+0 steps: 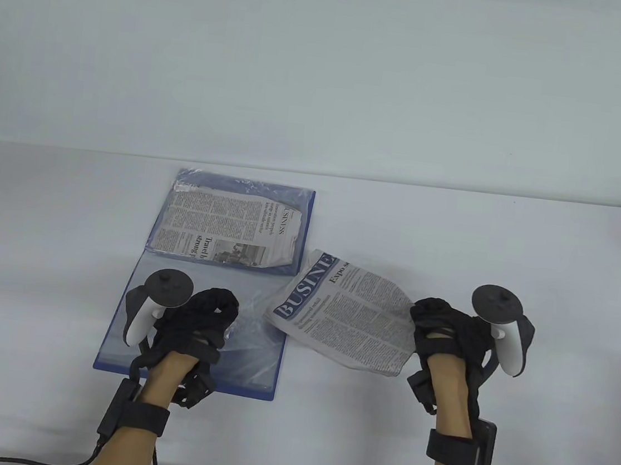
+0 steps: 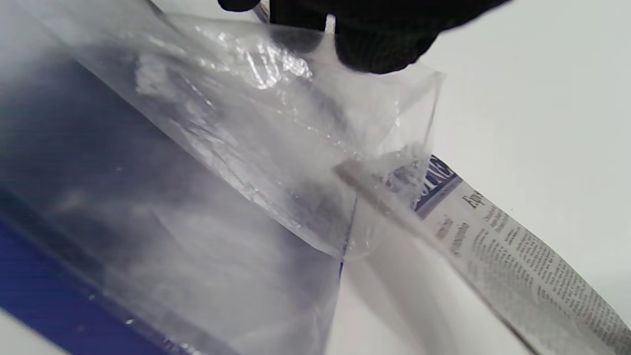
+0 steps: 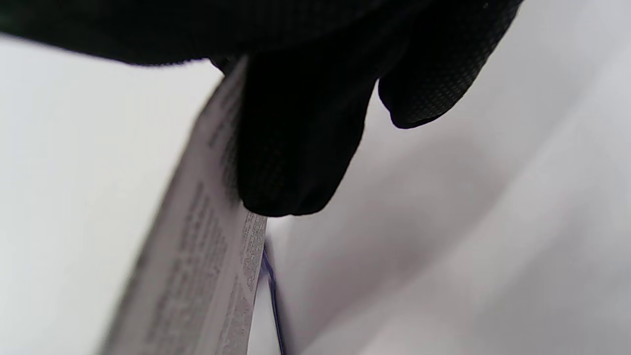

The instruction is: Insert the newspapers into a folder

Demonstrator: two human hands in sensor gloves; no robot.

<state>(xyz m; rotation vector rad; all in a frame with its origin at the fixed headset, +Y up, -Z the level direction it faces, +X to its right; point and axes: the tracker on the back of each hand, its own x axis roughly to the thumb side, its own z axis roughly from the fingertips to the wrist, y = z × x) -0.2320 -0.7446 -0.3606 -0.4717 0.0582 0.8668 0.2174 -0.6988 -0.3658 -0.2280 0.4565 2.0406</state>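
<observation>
An open blue folder (image 1: 112, 352) with clear plastic sleeves lies on the table's left half. One folded newspaper (image 1: 229, 229) sits inside its far sleeve. My left hand (image 1: 202, 324) grips the near clear sleeve (image 2: 276, 143) and lifts its open edge. My right hand (image 1: 442, 328) pinches the right edge of a second newspaper (image 1: 343, 317), headed "BUSINESS". It is held slanted with its left corner at the sleeve's opening (image 2: 394, 167). The right wrist view shows my fingers (image 3: 296, 148) on the paper's edge (image 3: 202, 276).
The white table (image 1: 537, 258) stretches to the right and behind the folder. A black cable (image 1: 10, 458) runs from my left wrist along the near edge.
</observation>
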